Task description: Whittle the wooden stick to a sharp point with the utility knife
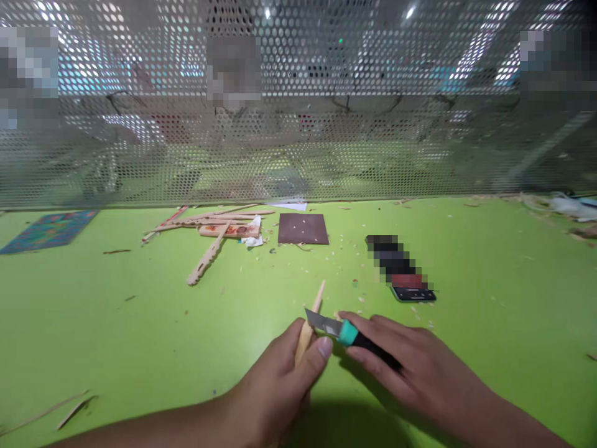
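Observation:
My left hand (pixel 291 367) is closed around a pale wooden stick (pixel 305 341), whose tapered tip points up and away from me. My right hand (pixel 401 354) grips a utility knife (pixel 347 333) with a black and teal handle. Its bare blade reaches left across the stick, just beyond my left thumb. Whether the edge touches the wood I cannot tell. The lower end of the stick is hidden inside my left hand.
Carved wooden sticks (pixel 205 255) lie piled at the back left, beside a brown sandpaper sheet (pixel 303 228). A phone (pixel 414 294) rests to the right. Wood shavings dot the green table (pixel 140 336). A perforated metal screen (pixel 298 149) stands along the back edge, with people behind it.

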The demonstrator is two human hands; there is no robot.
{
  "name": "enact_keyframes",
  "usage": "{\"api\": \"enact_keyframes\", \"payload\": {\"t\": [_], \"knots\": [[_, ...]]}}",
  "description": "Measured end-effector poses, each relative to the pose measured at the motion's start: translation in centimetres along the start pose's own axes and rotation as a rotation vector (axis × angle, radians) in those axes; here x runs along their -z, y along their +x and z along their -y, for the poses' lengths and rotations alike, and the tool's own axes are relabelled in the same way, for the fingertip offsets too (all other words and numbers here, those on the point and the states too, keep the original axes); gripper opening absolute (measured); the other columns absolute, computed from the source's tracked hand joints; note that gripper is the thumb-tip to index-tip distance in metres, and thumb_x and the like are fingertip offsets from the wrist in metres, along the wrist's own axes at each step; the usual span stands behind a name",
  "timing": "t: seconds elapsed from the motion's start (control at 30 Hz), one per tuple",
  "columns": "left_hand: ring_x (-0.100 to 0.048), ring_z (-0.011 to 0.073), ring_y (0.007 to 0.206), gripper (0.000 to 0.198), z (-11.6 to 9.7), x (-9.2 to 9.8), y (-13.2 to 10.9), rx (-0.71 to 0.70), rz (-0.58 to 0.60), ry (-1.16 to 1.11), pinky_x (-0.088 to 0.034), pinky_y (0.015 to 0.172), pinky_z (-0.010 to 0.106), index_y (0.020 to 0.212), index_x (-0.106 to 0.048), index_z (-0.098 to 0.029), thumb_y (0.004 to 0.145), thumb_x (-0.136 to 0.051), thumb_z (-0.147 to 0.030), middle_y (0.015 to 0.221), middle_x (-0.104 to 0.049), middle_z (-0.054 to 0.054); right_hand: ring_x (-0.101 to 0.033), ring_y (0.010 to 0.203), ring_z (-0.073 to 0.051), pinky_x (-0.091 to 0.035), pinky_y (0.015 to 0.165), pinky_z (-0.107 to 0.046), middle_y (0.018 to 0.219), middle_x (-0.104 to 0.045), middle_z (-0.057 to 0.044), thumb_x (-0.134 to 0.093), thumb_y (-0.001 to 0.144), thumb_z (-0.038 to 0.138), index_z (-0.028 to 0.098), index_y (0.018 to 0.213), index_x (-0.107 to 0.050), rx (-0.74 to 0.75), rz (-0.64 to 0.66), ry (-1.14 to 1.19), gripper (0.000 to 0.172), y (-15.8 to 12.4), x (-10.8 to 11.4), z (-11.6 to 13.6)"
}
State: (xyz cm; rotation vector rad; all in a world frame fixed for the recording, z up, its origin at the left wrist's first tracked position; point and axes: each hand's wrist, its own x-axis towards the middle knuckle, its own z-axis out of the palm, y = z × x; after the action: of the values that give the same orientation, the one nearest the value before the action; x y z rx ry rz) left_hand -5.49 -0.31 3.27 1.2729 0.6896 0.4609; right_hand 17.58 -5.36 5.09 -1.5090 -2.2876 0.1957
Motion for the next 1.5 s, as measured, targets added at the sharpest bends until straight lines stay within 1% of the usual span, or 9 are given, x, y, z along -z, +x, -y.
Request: {"api": "enact_keyframes", "payload": {"t": [0.13, 0.3, 0.47, 0.67, 0.77, 0.97, 1.07, 1.3, 1.5], "knots": [[-0.058, 0.0247, 0.111, 0.040, 0.2, 0.3, -0.1, -0.029, 0.019, -0.012, -0.044, 0.099, 0.036, 0.120, -0.060, -0.018, 0.101, -0.060, -0.053, 0.112, -0.065, 0.006, -0.078, 0.100, -0.022, -0.065, 0.081, -0.034, 0.116, -0.080, -0.009, -0.035, 0.112, 0.045, 0.022, 0.133, -0.066, 0.034, 0.075, 0.104, 0.044, 0.0, 0.2, 0.0], [-0.061, 0.0247, 0.108, 0.038, 1.2, 0.4, 0.1, -0.017, -0.004, 0.000, -0.046, 0.097, 0.036, 0.114, -0.061, -0.018, 0.100, -0.062, -0.053, 0.110, -0.067, 0.007, -0.079, 0.091, -0.023, -0.066, 0.076, -0.036, 0.110, -0.081, -0.009, -0.032, 0.111, 0.051, 0.021, 0.131, -0.068, 0.034, 0.111, 0.101, 0.050, -0.1, -0.2, 0.4], [-0.060, 0.0273, 0.114, 0.042, 1.5, 0.1, 0.4, -0.030, -0.034, -0.033, -0.045, 0.103, 0.038, 0.117, -0.062, -0.017, 0.099, -0.063, -0.055, 0.118, -0.069, 0.010, -0.081, 0.085, -0.026, -0.066, 0.064, -0.037, 0.107, -0.081, -0.012, -0.027, 0.112, 0.051, 0.018, 0.128, -0.069, 0.064, 0.007, -0.091, 0.056, -0.3, -1.2, 0.8], [-0.052, 0.0184, 0.082, 0.049, 1.0, -0.1, 0.4, 0.027, -0.093, 0.031, -0.045, 0.077, 0.029, 0.107, -0.062, -0.016, 0.100, -0.051, -0.064, 0.078, -0.053, 0.000, -0.076, 0.064, -0.021, -0.061, 0.053, -0.033, 0.093, -0.079, -0.010, -0.031, 0.112, 0.047, 0.014, 0.134, -0.065, -0.001, -0.073, -0.117, 0.053, -0.2, -0.9, 0.6], [-0.048, 0.0167, 0.075, 0.053, 0.4, 0.0, 0.3, 0.048, -0.080, 0.065, -0.042, 0.073, 0.028, 0.111, -0.063, -0.016, 0.099, -0.052, -0.066, 0.072, -0.046, -0.003, -0.076, 0.069, -0.020, -0.062, 0.059, -0.031, 0.094, -0.079, -0.009, -0.038, 0.112, 0.044, 0.016, 0.136, -0.064, -0.040, -0.096, -0.034, 0.046, -0.2, -0.2, 0.0], [-0.059, 0.0232, 0.105, 0.044, -0.3, 0.2, 0.2, -0.022, 0.014, 0.005, -0.045, 0.095, 0.034, 0.121, -0.064, -0.017, 0.101, -0.059, -0.056, 0.103, -0.067, 0.006, -0.079, 0.097, -0.023, -0.065, 0.084, -0.035, 0.114, -0.080, -0.009, -0.043, 0.110, 0.039, 0.021, 0.133, -0.068, -0.026, 0.062, 0.109, 0.039, -0.1, 0.5, -0.3], [-0.060, 0.0266, 0.114, 0.043, 0.2, 0.2, 0.1, -0.020, 0.018, 0.008, -0.045, 0.101, 0.038, 0.123, -0.064, -0.018, 0.100, -0.060, -0.054, 0.119, -0.069, 0.008, -0.078, 0.101, -0.024, -0.066, 0.082, -0.035, 0.120, -0.079, -0.008, -0.043, 0.110, 0.043, 0.024, 0.131, -0.070, 0.012, 0.115, 0.150, 0.040, 0.0, 0.4, 0.0], [-0.061, 0.0285, 0.121, 0.043, 1.0, 0.1, 0.1, -0.003, -0.008, -0.023, -0.044, 0.106, 0.040, 0.120, -0.063, -0.017, 0.102, -0.056, -0.056, 0.124, -0.070, 0.010, -0.078, 0.104, -0.026, -0.066, 0.083, -0.037, 0.124, -0.078, -0.009, -0.045, 0.109, 0.044, 0.023, 0.132, -0.070, 0.004, 0.115, 0.173, 0.040, 0.0, 0.2, 0.3], [-0.063, 0.0268, 0.113, 0.045, 0.6, 0.1, 0.2, 0.011, -0.006, 0.014, -0.046, 0.103, 0.039, 0.120, -0.064, -0.017, 0.099, -0.061, -0.058, 0.120, -0.072, 0.008, -0.078, 0.100, -0.025, -0.066, 0.080, -0.036, 0.117, -0.080, -0.008, -0.049, 0.107, 0.042, 0.024, 0.132, -0.071, 0.001, 0.118, 0.193, 0.037, 0.1, 0.3, 0.4]]}}
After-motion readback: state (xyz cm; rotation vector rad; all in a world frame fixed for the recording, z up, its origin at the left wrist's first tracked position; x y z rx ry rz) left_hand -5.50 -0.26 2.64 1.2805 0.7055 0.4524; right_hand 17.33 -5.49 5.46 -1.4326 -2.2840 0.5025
